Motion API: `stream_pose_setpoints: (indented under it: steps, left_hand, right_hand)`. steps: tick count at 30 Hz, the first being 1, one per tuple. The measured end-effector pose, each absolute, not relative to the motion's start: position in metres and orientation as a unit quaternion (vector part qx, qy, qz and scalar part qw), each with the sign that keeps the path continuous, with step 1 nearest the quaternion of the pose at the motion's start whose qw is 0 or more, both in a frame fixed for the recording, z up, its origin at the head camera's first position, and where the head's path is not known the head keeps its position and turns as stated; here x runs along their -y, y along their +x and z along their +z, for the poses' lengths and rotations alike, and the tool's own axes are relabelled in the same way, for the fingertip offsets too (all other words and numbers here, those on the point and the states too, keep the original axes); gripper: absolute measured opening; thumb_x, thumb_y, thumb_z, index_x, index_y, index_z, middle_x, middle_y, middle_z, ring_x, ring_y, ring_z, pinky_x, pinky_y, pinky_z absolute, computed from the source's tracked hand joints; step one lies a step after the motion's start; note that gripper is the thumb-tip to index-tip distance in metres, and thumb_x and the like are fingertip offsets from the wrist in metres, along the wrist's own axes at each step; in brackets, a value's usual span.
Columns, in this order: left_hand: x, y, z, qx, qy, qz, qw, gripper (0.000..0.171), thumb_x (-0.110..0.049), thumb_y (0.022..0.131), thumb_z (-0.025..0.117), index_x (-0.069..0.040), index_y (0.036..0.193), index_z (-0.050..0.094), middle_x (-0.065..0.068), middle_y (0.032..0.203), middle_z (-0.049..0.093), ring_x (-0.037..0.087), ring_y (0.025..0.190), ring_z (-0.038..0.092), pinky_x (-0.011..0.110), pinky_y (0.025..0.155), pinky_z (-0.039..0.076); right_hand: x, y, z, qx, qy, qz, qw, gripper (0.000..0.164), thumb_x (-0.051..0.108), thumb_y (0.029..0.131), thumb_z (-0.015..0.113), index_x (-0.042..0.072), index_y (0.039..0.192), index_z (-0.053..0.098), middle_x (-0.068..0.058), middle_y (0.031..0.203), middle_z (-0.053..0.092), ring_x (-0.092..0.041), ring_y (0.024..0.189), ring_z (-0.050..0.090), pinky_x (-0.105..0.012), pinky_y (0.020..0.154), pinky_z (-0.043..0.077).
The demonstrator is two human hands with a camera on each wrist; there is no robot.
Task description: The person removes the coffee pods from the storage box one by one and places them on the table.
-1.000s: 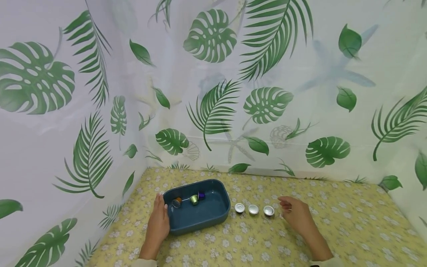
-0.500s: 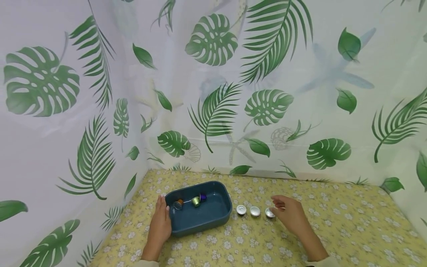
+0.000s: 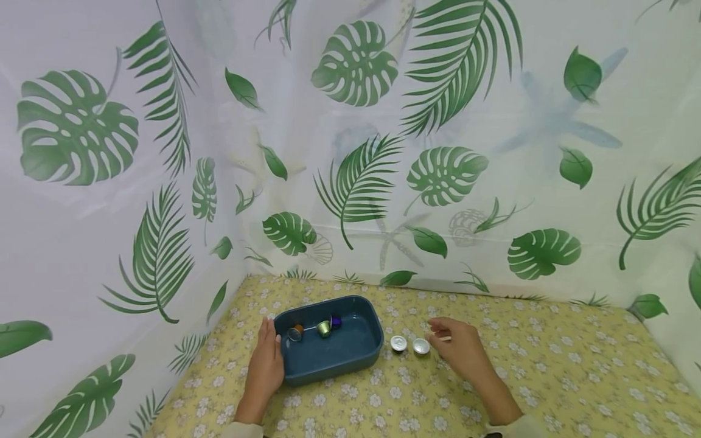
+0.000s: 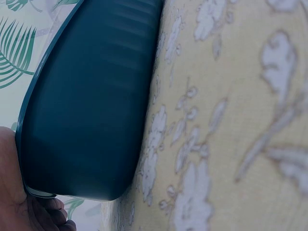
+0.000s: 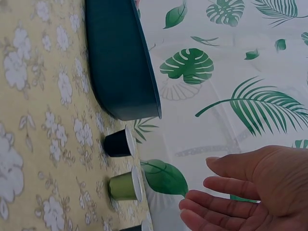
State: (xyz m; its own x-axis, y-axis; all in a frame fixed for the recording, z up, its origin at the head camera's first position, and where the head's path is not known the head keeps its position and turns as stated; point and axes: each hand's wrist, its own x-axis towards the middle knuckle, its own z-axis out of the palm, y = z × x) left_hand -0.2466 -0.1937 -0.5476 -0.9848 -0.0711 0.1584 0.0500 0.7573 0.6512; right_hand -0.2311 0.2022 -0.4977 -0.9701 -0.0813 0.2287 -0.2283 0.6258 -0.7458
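A dark blue baking dish [image 3: 328,359] stands left of centre in the head view. Inside lie an orange coffee capsule [image 3: 298,328], a green one [image 3: 324,329] and a purple one [image 3: 336,322]. My left hand [image 3: 265,365] holds the dish's left end, thumb at the rim and fingers along the outer wall. On the cloth to the right, a black capsule [image 5: 118,144] and a green-sided capsule [image 5: 124,186] stand lid up. A third dark capsule [image 5: 135,228] is partly cut off, and hidden from the head view by my right hand [image 3: 459,353]. That hand hovers above, its loosely bent fingers holding nothing.
A yellow floral cloth [image 3: 580,365] covers the table. White sheeting printed with green leaves [image 3: 361,255] rises behind the table and along its left side. The dish's right end stands close to the row of capsules.
My right hand has moved left, from beside the row to over its rightmost capsule. My left hand and the dish keep their places; the head view has shifted slightly.
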Motion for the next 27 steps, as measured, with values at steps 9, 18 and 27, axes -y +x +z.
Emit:
stream_pose_setpoints:
  steps: [9, 18, 27]
  left_hand:
    - [0.196, -0.248, -0.552, 0.930, 0.003, -0.358, 0.089, 0.056, -0.023, 0.114, 0.032, 0.004, 0.160, 0.018, 0.022, 0.168, 0.009, 0.044, 0.149, 0.023, 0.062, 0.113, 0.031]
    - [0.197, -0.247, -0.555, 0.927, 0.005, -0.365, 0.089, 0.054, -0.018, 0.113, 0.033, 0.005, 0.160, 0.018, 0.022, 0.168, 0.009, 0.045, 0.149, 0.024, 0.063, 0.112, 0.033]
    - [0.197, -0.246, -0.555, 0.924, -0.005, -0.368, 0.101, 0.054, -0.016, 0.113, 0.035, 0.004, 0.160, 0.017, 0.019, 0.169, 0.007, 0.043, 0.150, 0.021, 0.061, 0.114, 0.030]
  right_hand:
    - [-0.183, -0.234, -0.495, 0.894, 0.083, 0.431, 0.087, 0.033, 0.006, 0.092, 0.075, -0.002, 0.124, 0.070, -0.018, 0.113, 0.071, -0.029, 0.098, 0.069, -0.037, 0.082, 0.059]
    - [-0.162, -0.235, -0.491, 0.885, 0.102, 0.441, 0.106, 0.032, 0.005, 0.092, 0.075, -0.001, 0.123, 0.070, -0.017, 0.112, 0.072, -0.029, 0.098, 0.069, -0.038, 0.083, 0.059]
    - [-0.144, -0.240, -0.484, 0.880, 0.114, 0.449, 0.109, 0.031, 0.008, 0.094, 0.074, 0.001, 0.124, 0.071, -0.015, 0.110, 0.072, -0.028, 0.097, 0.070, -0.037, 0.083, 0.059]
